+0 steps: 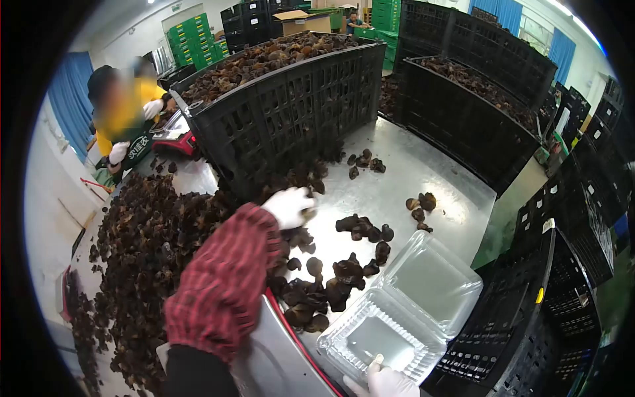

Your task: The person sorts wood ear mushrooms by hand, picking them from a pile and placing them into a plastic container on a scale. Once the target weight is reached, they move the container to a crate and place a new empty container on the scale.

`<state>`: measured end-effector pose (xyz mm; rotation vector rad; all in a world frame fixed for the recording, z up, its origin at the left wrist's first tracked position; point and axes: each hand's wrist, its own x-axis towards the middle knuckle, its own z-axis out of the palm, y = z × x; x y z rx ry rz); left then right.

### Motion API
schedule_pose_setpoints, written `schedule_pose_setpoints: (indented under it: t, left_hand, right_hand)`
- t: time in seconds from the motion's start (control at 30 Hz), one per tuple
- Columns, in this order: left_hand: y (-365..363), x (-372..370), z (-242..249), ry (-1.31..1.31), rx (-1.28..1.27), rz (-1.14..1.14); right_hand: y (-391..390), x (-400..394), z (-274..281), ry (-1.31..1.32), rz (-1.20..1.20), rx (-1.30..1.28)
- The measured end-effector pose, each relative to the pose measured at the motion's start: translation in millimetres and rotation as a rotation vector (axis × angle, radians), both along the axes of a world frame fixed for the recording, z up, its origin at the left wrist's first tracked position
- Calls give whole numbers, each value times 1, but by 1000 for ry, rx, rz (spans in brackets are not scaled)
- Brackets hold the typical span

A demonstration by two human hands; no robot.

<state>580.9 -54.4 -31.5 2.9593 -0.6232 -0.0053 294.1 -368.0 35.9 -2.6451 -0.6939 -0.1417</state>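
Note:
My left hand, in a white glove, reaches over the metal table in front of a black crate. Its fingers are curled on dark wood ear mushrooms, slightly blurred. More wood ear mushrooms lie loose on the bright metal below and to the right of it. At the bottom edge, my gloved right hand grips the near rim of a clear plastic clamshell container, thumb on the inside. The container's lid is folded back, and no mushrooms lie in its tray.
A big pile of mushrooms covers the table's left side. Black crates full of mushrooms stand at the back and right back. Stacked black crates flank the right. Beside a red scale, a person in yellow works.

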Motion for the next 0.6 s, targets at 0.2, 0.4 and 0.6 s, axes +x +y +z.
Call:
schedule_pose_setpoints:
  t: [0.2, 0.4, 0.6]
  left_hand:
    - [133, -166, 1, -12, -41, 249]
    - [216, -331, 12, 100, 4, 730]
    - [279, -401, -6, -39, -53, 650]
  right_hand:
    - [2, -2, 0, -127, -10, -110]
    - [0, -2, -10, -157, -9, -47]
    - [-1, 0, -15, -156, 9, -18]
